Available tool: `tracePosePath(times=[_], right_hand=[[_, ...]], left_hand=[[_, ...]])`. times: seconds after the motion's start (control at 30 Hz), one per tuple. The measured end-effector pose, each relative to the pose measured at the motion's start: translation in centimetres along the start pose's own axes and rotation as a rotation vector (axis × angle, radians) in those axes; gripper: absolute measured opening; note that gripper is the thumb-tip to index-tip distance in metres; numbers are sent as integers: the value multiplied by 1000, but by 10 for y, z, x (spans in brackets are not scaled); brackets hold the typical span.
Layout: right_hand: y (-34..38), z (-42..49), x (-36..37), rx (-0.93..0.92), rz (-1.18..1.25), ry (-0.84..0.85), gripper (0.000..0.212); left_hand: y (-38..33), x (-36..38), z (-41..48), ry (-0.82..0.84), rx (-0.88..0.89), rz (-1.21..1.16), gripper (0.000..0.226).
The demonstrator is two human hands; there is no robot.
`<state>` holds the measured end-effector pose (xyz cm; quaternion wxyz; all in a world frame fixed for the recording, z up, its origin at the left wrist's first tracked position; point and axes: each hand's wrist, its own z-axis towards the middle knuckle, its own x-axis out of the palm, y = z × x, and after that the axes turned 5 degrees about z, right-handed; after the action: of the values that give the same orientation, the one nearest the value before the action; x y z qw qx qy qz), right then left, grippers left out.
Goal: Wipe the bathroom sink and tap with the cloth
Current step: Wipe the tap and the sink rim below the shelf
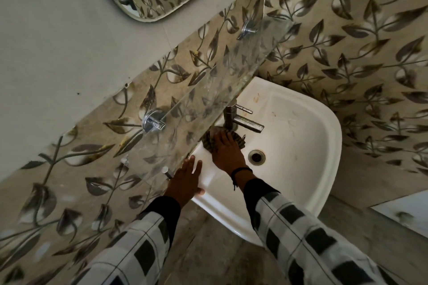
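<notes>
Pressing cloth [207, 141] under my flat right hand [228, 154], at the tap [246, 121] base. Resting on the sink [301, 146] rim, near left: my left hand [185, 177], fingers straight.

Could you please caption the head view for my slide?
Right hand presses the cloth beside the tap; left hand rests on sink.

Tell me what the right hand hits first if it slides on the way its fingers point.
Most likely the base of the tap: the right hand presses the cloth on the sink just short of it, fingers aimed there.
</notes>
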<state>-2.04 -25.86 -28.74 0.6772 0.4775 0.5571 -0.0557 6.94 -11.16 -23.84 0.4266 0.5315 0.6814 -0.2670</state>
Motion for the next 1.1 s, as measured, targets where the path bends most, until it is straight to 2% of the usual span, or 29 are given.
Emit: tracePosePath(times=[0.1,0.17,0.33,0.4,0.57,0.7,0.8,0.9,1.0,1.1], right_hand=[[2,-22,0,-121,-9,-25,59],[-4,-20,3,-168,-76,-45,63],[13,10,-7,11,-65,58,65],[20,8,-3,48,-46,36,65],[7,2,11,-64,-32,21,71],[15,23,-3,53,-36,49,73],[35,18,-2,151,30,-17,79],[35,9,6,111,-50,-16,88],[25,17,1,72,-122,-58,79],[33,23,-4,138,-117,-30,76]], left_hand=[[-1,1,-1,9,-16,-20,93],[-1,0,0,1,-20,-14,93],[-1,-1,1,0,-11,35,94],[0,-1,0,6,-2,22,93],[2,-1,1,8,0,-44,94],[1,3,1,-11,-6,-6,95],[1,3,1,-19,4,-12,94],[2,1,2,-12,2,-60,95],[3,3,4,-8,-2,-40,97],[2,5,4,-13,-3,-24,96]])
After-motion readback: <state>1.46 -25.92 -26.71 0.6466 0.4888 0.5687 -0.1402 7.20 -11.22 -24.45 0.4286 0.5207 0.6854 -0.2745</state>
